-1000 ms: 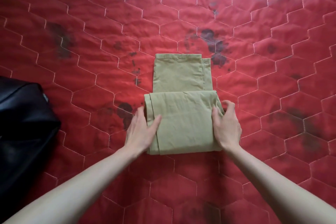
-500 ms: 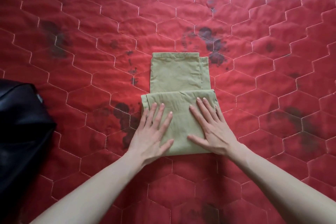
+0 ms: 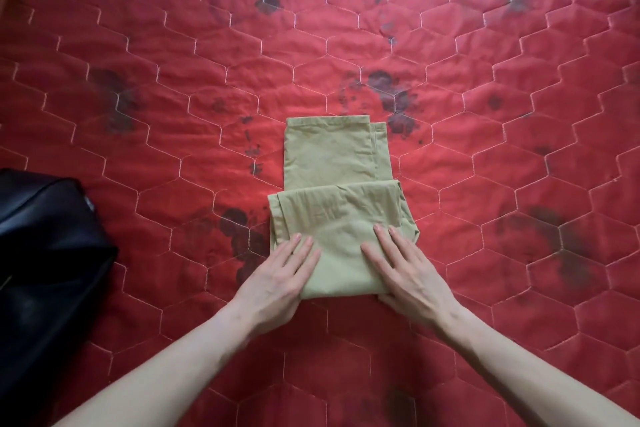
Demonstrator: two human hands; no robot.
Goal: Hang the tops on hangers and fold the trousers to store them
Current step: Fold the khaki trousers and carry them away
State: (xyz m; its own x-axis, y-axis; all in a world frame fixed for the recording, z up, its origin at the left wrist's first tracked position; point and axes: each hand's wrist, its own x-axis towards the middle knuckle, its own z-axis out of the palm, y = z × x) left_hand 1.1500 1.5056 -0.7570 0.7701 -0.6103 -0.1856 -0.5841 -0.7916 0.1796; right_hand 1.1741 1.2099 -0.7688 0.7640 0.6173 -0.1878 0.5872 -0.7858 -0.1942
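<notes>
— Olive trousers (image 3: 334, 166), folded, lie in the middle of our red quilted bed cover (image 3: 173, 62).

— And our hands?

— Left hand (image 3: 277, 276) and right hand (image 3: 410, 272) press flat on the near fold, fingers straight, slightly apart. A black bag (image 3: 45, 239) sits far left.

Quilt (image 3: 346, 55): trousers (image 3: 332, 163), perhaps bag (image 3: 45, 246).

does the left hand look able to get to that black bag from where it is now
Probably yes. The left hand rests flat on the folded olive trousers, holding nothing, and only bare red quilt lies between it and the black bag further to its left.
</notes>
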